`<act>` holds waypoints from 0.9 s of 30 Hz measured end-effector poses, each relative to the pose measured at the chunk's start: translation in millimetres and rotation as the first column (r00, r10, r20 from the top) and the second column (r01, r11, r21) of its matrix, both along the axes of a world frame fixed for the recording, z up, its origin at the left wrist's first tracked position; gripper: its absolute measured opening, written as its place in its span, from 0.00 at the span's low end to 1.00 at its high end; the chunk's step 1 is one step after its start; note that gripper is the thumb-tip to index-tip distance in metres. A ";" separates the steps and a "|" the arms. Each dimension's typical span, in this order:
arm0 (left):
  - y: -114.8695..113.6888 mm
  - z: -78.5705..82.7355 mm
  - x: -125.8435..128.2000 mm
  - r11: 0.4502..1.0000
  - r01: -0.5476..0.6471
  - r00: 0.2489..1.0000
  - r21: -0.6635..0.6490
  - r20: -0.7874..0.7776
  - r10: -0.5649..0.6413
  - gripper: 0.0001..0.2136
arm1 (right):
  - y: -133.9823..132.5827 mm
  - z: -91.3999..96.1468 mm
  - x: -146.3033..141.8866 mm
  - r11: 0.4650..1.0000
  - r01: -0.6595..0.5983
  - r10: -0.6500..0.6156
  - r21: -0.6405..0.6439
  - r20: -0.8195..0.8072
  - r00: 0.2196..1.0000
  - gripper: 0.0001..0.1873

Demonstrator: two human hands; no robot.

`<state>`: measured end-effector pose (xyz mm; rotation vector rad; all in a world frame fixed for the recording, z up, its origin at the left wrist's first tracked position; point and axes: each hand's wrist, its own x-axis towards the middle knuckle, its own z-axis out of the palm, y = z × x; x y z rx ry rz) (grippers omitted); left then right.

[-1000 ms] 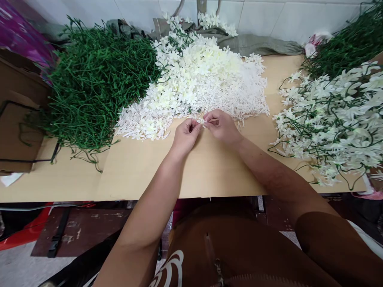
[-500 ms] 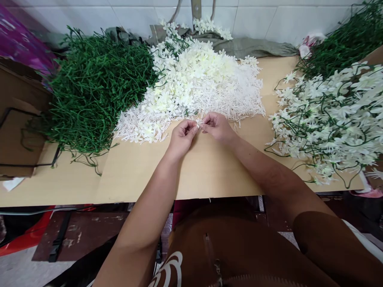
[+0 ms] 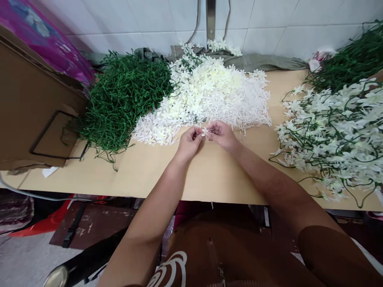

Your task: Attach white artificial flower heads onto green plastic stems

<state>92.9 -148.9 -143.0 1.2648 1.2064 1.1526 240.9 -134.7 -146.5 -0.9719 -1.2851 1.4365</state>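
Observation:
Both my hands meet over the middle of the wooden table (image 3: 209,175). My left hand (image 3: 188,142) and my right hand (image 3: 222,135) are closed in a pinch on one small white plastic flower (image 3: 205,131) held between their fingertips. Just beyond them lies a big pile of loose white flowers (image 3: 209,95) with thin white stalks. A heap of green plastic stems (image 3: 125,95) lies to the left of that pile.
At the right lies a heap of green stems with white flowers fitted on them (image 3: 335,131), with more green stems (image 3: 350,59) behind. A brown cardboard box (image 3: 32,103) stands at the left. A grey-green cloth (image 3: 257,61) lies against the tiled wall.
The view has shifted, so the table sits lower and to the right in the picture. My hands stay together, pinching the small flower.

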 end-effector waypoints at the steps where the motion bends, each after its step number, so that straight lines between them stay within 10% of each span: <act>1: -0.8 0.3 0.4 1.000 0.001 1.000 -0.009 0.005 -0.001 0.06 | 0.3 -0.2 -0.3 1.000 -0.011 0.011 -0.006 -0.003 1.000 0.28; 8: 9.8 11.5 -6.6 0.998 -0.031 0.979 0.054 -0.198 0.041 0.04 | 2.8 0.8 0.0 0.998 -0.067 0.067 0.005 -0.014 0.998 0.27; 11: 28.4 18.6 -10.3 0.958 -0.108 0.783 0.266 -0.571 0.247 0.03 | 3.8 1.0 0.1 0.999 -0.052 0.052 -0.001 0.000 0.999 0.27; 17: 59.8 19.9 0.5 0.968 -0.024 0.471 0.251 -0.851 0.233 0.03 | 4.4 -1.0 0.1 0.997 -0.076 0.076 0.026 0.019 0.997 0.24; 27: 75.9 53.2 -24.3 0.963 -0.145 0.562 0.228 -0.782 0.270 0.04 | 6.4 1.2 0.9 0.999 -0.039 0.037 -0.023 -0.068 0.997 0.27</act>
